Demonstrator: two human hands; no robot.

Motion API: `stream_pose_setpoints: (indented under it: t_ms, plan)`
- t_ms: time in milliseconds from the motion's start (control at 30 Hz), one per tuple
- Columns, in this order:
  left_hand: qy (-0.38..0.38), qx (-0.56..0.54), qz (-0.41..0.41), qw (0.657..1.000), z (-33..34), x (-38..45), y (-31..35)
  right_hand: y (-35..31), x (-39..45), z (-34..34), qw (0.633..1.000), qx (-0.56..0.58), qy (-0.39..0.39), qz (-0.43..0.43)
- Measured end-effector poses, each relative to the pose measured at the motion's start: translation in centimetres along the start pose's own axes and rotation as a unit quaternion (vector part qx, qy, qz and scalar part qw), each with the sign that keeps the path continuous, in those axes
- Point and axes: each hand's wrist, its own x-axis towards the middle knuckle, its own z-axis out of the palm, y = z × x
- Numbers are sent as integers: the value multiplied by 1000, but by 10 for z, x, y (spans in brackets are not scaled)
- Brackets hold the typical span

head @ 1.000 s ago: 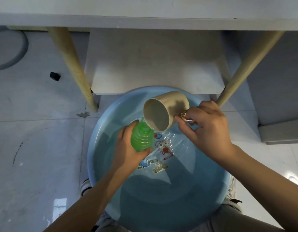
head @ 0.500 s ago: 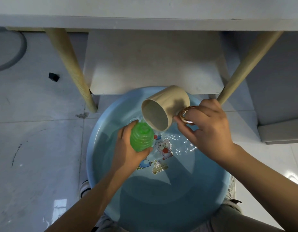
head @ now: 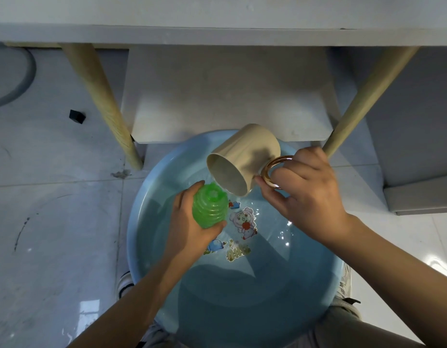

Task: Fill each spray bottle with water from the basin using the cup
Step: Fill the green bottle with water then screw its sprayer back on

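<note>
A round light-blue basin (head: pixel 142 222) holds water, with cartoon stickers on its bottom. My left hand (head: pixel 189 229) grips a ribbed green bottle (head: pixel 210 209) upright over the water, its open top facing up. My right hand (head: pixel 305 197) holds a beige cup (head: pixel 242 159) by its gold ring handle (head: pixel 272 172). The cup is tipped steeply toward the left, its mouth just above and to the right of the bottle's top. The inside of the cup looks empty. No other spray bottle is in view.
A white table edge (head: pixel 217 33) runs across the top, with two slanted wooden legs (head: pixel 104 106) (head: pixel 363 101) either side of the basin and a white shelf (head: pixel 227 96) behind it. A small black block (head: pixel 76 116) lies on the tiled floor at left. My knees flank the basin.
The cup has tipped further and lifted slightly up and away from the bottle's mouth. The bottle and my left hand have stayed nearly still.
</note>
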Motion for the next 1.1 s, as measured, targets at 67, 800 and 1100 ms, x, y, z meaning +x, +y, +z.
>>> stream_pose_setpoints:
  t_ms: [67, 800, 1100]
  plan:
    - [1, 2, 5, 1000, 0, 0, 0, -1, 0, 0, 1000, -6, 0, -7]
    - [-6, 16, 18, 1000, 4, 6, -10, -7, 5, -2, 996, -14, 11, -93]
    - [2, 19, 15, 1000, 4, 5, -7, -9, 4, -3, 995, -21, 14, -92]
